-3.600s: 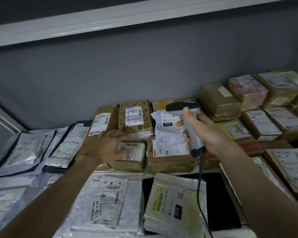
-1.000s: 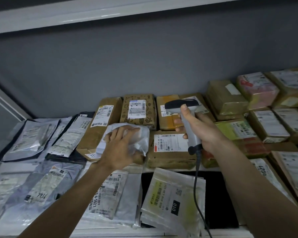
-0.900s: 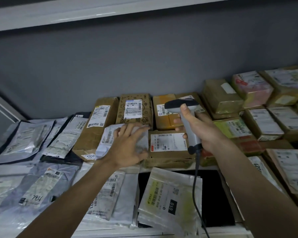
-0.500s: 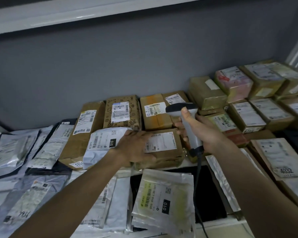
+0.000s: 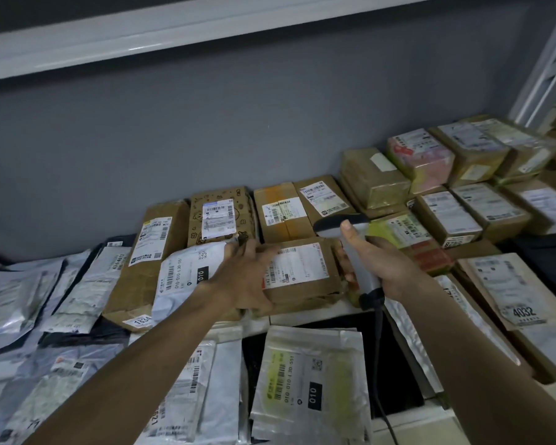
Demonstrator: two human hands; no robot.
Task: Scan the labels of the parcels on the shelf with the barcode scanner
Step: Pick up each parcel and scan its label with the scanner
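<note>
Parcels crowd the shelf (image 5: 305,316), and the notable change is the white poly mailer (image 5: 187,277): a few seconds ago it sat on the brown box (image 5: 302,274) in the middle row, covering that box's label; now it lies to the left, draped over the long carton (image 5: 142,268), and the box's barcode label (image 5: 297,263) faces up, uncovered. The left hand (image 5: 247,277) has followed, its fingers spread and flat across the seam between mailer and box, thumb at the box's near edge, pressing rather than pinching. The right hand (image 5: 379,264) stays wrapped round the grip of the barcode scanner (image 5: 347,245), whose dark head points toward the back row, just right of the freed label. The box looks ready to scan; the scanner likely needs tipping leftward and down onto its label.
</note>
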